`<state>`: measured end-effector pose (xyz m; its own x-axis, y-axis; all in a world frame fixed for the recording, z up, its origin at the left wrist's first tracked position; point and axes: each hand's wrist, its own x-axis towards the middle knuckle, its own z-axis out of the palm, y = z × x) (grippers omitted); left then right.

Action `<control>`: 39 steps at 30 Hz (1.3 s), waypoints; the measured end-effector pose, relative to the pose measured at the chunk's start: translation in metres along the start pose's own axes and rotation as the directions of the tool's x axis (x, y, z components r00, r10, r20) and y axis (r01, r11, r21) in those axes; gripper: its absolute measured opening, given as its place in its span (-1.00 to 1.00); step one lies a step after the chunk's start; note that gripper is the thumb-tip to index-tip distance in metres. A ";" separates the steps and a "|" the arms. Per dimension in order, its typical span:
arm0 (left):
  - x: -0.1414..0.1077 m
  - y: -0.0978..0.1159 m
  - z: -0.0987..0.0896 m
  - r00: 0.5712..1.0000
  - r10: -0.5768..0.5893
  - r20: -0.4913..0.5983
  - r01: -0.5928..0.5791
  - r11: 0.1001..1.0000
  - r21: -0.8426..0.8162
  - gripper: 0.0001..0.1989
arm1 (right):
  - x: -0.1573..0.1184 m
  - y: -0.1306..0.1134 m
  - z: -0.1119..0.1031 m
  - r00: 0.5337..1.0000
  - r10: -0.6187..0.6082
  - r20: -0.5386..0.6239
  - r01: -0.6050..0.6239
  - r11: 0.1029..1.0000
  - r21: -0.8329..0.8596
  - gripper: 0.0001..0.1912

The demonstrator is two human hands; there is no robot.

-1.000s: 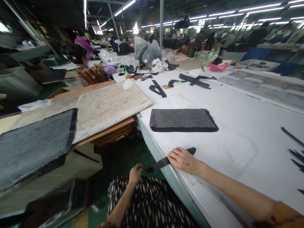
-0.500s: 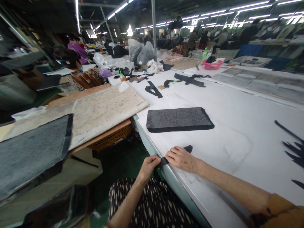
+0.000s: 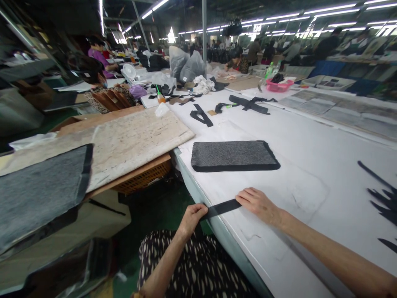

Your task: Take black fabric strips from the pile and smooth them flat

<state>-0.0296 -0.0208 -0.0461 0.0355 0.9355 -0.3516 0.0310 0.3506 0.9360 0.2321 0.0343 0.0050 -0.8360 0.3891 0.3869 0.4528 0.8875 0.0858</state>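
Observation:
A black fabric strip [image 3: 223,207] stretches between my two hands across the near edge of the white table. Thumb and fingers of my left hand [image 3: 192,217] pinch its left end, just off the table edge. My right hand [image 3: 259,205] lies low on the table with its fingers closed over the strip's other end, which they hide. Beyond the hands, a flat grey textile piece [image 3: 234,155] with black edging along its front and right side lies on the table, touched by neither hand.
A stained board [image 3: 145,142] joins the table at left, bearing another grey piece with a dark border [image 3: 46,188]. Black strips [image 3: 384,203] lie at far right, more [image 3: 251,103] farther back. A pink basket [image 3: 279,86] and a glue bottle [image 3: 160,97] stand behind. Other people sit at left.
My right hand has slid to the right along the strip, away from my left hand, so a longer stretch of it shows between them. My left hand has stayed nearly in place.

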 end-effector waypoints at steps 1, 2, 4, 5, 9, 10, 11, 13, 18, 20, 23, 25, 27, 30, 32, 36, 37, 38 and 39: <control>0.001 -0.004 -0.003 1.000 -0.013 -0.014 0.013 1.000 0.006 -0.67 | 0.005 -0.003 0.002 1.000 -0.003 0.008 0.003 1.000 -0.003 -0.74; 0.001 -0.008 -0.007 0.999 -0.027 -0.029 0.027 1.000 0.012 -0.67 | 0.011 -0.006 0.004 1.000 -0.009 0.016 0.009 1.000 -0.005 -0.75; 0.000 -0.017 -0.017 0.997 -0.056 -0.055 0.057 0.998 0.021 -0.65 | 0.026 -0.014 0.009 0.999 -0.039 0.032 0.039 0.999 -0.009 -0.78; -0.002 -0.022 -0.023 0.996 -0.067 -0.065 0.069 0.997 0.028 -0.65 | 0.033 -0.019 0.011 0.997 -0.060 0.040 0.061 0.998 -0.014 -0.79; -0.011 -0.035 -0.044 0.990 -0.085 -0.113 0.093 0.994 0.062 -0.63 | 0.056 -0.035 0.019 0.986 -0.150 0.069 0.153 0.987 -0.043 -0.79; -0.014 -0.036 -0.048 0.989 -0.086 -0.124 0.095 0.993 0.068 -0.63 | 0.058 -0.037 0.020 0.983 -0.168 0.070 0.171 0.984 -0.044 -0.78; -0.017 -0.036 -0.052 0.987 -0.086 -0.133 0.097 0.993 0.073 -0.63 | 0.059 -0.038 0.021 0.981 -0.183 0.068 0.186 0.982 -0.043 -0.78; -0.021 -0.034 -0.057 0.986 -0.087 -0.145 0.100 0.991 0.086 -0.63 | 0.059 -0.038 0.020 0.979 -0.197 0.059 0.200 0.979 -0.039 -0.79; -0.026 -0.026 -0.061 0.985 -0.077 -0.155 0.098 0.986 0.135 -0.62 | 0.048 -0.031 0.014 0.983 -0.174 0.055 0.177 0.983 -0.047 -0.77; -0.026 -0.024 -0.060 0.986 -0.069 -0.154 0.092 0.984 0.149 -0.61 | 0.045 -0.028 0.013 0.986 -0.158 0.062 0.161 0.985 -0.057 -0.75; -0.026 -0.021 -0.059 0.986 -0.070 -0.152 0.094 0.983 0.160 -0.59 | 0.042 -0.027 0.011 0.987 -0.137 0.086 0.143 0.987 -0.074 -0.76; -0.027 -0.020 -0.058 0.984 -0.070 -0.161 0.096 0.982 0.160 -0.58 | 0.040 -0.028 0.011 0.988 -0.116 0.104 0.125 0.989 -0.084 -0.76; -0.029 -0.018 -0.059 0.983 -0.064 -0.170 0.091 0.983 0.159 -0.58 | 0.036 -0.028 0.012 0.989 -0.095 0.112 0.106 0.990 -0.095 -0.75; -0.033 -0.017 -0.062 0.981 -0.058 -0.187 0.089 0.983 0.161 -0.59 | 0.029 -0.026 0.013 0.994 -0.064 0.093 0.073 0.992 -0.101 -0.74; -0.037 -0.016 -0.064 0.975 -0.066 -0.214 0.099 0.985 0.144 -0.60 | 0.024 -0.023 0.012 0.997 -0.030 0.077 0.036 0.996 -0.077 -0.75; -0.044 -0.011 -0.063 0.971 -0.084 -0.225 0.107 0.990 0.090 -0.60 | 0.023 -0.021 0.007 0.985 0.167 0.051 -0.173 0.974 0.148 -0.73; -0.045 -0.007 -0.060 0.974 -0.080 -0.211 0.100 0.991 0.086 -0.60 | 0.024 -0.021 0.007 0.966 0.254 0.041 -0.256 0.935 0.244 -0.70; -0.045 -0.003 -0.056 0.978 -0.072 -0.195 0.090 0.993 0.082 -0.59 | 0.026 -0.021 0.008 0.939 0.343 0.034 -0.333 0.879 0.342 -0.68; -0.046 0.002 -0.052 0.982 -0.063 -0.177 0.077 0.994 0.077 -0.59 | 0.028 -0.020 0.009 0.906 0.422 0.035 -0.395 0.812 0.430 -0.66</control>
<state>-0.0832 -0.0604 -0.0270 -0.1438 0.9047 -0.4009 0.1108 0.4173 0.9020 0.1970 0.0293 0.0056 -0.5768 0.7360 0.3544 0.5645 0.6727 -0.4784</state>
